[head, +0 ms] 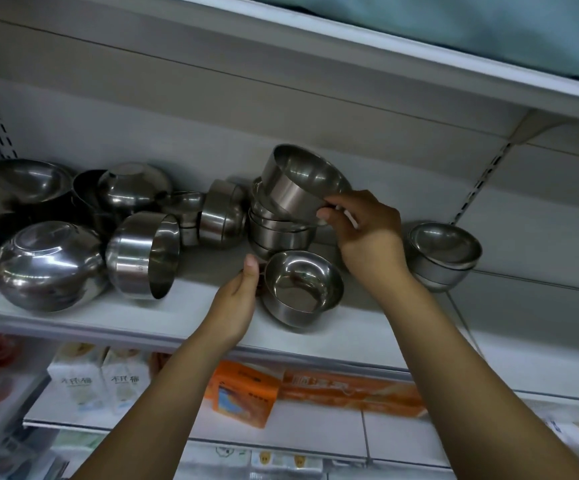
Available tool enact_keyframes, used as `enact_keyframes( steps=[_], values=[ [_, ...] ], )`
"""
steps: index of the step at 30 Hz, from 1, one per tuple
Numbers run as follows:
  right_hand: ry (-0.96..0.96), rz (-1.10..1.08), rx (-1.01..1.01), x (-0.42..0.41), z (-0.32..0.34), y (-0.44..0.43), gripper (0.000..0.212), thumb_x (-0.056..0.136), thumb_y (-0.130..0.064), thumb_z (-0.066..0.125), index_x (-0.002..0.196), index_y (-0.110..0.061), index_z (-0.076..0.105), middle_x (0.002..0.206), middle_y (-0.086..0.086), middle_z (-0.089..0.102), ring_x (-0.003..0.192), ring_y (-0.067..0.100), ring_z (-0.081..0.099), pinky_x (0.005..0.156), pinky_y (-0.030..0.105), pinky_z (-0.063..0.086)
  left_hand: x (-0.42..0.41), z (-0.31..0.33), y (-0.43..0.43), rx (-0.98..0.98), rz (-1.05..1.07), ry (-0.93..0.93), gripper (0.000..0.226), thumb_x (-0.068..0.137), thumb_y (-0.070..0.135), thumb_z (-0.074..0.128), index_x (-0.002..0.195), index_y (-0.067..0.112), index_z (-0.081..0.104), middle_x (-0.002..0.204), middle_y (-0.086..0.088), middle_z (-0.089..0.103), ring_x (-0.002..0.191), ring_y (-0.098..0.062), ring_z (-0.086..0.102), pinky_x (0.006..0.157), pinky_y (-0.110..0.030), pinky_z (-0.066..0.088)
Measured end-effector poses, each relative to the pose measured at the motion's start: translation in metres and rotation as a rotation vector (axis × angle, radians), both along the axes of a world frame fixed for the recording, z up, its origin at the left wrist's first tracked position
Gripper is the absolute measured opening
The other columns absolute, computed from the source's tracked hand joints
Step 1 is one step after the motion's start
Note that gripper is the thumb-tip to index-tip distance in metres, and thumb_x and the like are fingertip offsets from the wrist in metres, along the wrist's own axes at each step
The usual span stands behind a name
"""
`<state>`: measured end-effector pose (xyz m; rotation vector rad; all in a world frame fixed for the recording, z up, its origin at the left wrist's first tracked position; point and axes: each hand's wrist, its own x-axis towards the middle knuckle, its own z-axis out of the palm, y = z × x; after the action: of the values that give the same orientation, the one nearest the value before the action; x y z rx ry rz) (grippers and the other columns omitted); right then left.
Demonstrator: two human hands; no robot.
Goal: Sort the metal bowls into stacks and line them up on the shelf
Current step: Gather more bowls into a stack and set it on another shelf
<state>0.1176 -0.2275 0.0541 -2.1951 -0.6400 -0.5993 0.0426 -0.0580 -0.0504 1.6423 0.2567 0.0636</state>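
Observation:
Shiny metal bowls lie on a white shelf [184, 317]. My right hand [367, 233] grips the rim of a tilted bowl [301, 183], holding it atop a stack of bowls [277, 230] at mid shelf. My left hand [239, 299] holds a smaller bowl [301, 289] by its left rim, tipped toward me at the shelf front. Another short stack [443, 254] stands to the right. On the left lies a jumble of bowls: one overturned [49, 265], one on its side [146, 254], more behind [132, 185].
The upper shelf [419, 64] hangs close above, with a slotted upright [482, 181] at right. Below, a lower shelf carries white cartons [94, 379] and orange boxes [246, 393]. Bare shelf shows between the held small bowl and the left jumble.

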Motion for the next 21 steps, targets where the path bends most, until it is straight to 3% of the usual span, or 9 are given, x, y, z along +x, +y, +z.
enact_keyframes(
  steps=[3,6,11,16,19,21],
  values=[
    [0.086,0.082,0.058,-0.022,-0.017,-0.020,0.017,0.088,-0.003,0.074,0.098,-0.017,0.079,0.091,-0.012,0.068,0.086,0.001,0.066,0.081,0.007,0.045,0.003,-0.006,0.004,-0.017,-0.012,0.040,0.114,0.068,0.101,0.016,0.153,0.030,0.044,0.156,0.003,0.047,0.145,-0.015,0.039,0.118,-0.034,0.024],
    [0.011,0.133,-0.005,-0.034,-0.037,-0.034,0.015,0.084,-0.004,0.078,0.095,-0.013,0.080,0.086,-0.017,0.069,0.086,0.004,0.066,0.081,0.016,0.051,0.004,-0.009,0.005,-0.023,-0.025,0.027,0.127,0.055,0.109,0.017,0.153,0.032,0.044,0.156,0.003,0.048,0.146,-0.016,0.040,0.124,-0.043,0.024],
    [-0.106,0.170,-0.125,-0.038,-0.064,-0.049,0.011,0.083,-0.006,0.079,0.092,-0.011,0.079,0.086,-0.006,0.074,0.084,0.009,0.062,0.081,0.021,0.049,0.006,-0.010,0.004,-0.089,-0.032,-0.019,0.112,0.064,0.105,0.028,0.149,0.035,0.049,0.152,0.008,0.052,0.142,-0.014,0.045,0.123,-0.046,0.029],
    [-0.095,0.210,-0.174,-0.033,-0.080,-0.052,0.010,0.084,-0.011,0.077,0.093,-0.011,0.080,0.088,-0.004,0.074,0.086,0.011,0.060,0.084,0.012,0.044,0.002,-0.002,-0.001,-0.062,-0.083,-0.062,0.103,0.065,0.102,0.033,0.141,0.037,0.058,0.140,0.015,0.062,0.133,-0.007,0.054,0.118,-0.036,0.034],
    [-0.076,0.238,-0.169,-0.032,-0.080,-0.052,0.014,0.085,-0.017,0.075,0.096,-0.010,0.080,0.091,-0.002,0.074,0.089,0.016,0.063,0.085,0.016,0.047,0.002,0.001,-0.003,-0.049,-0.084,-0.048,0.074,0.075,0.094,0.041,0.122,0.043,0.068,0.125,0.019,0.070,0.123,-0.004,0.060,0.109,-0.032,0.041],
    [-0.006,0.261,-0.158,-0.033,-0.077,-0.054,0.021,0.085,-0.021,0.076,0.104,-0.012,0.079,0.096,-0.003,0.074,0.095,0.015,0.064,0.088,0.020,0.048,0.003,0.004,-0.005,-0.033,-0.058,-0.033,0.051,0.085,0.082,0.045,0.108,0.043,0.070,0.115,0.019,0.072,0.115,-0.003,0.063,0.095,-0.024,0.044]
  ],
)
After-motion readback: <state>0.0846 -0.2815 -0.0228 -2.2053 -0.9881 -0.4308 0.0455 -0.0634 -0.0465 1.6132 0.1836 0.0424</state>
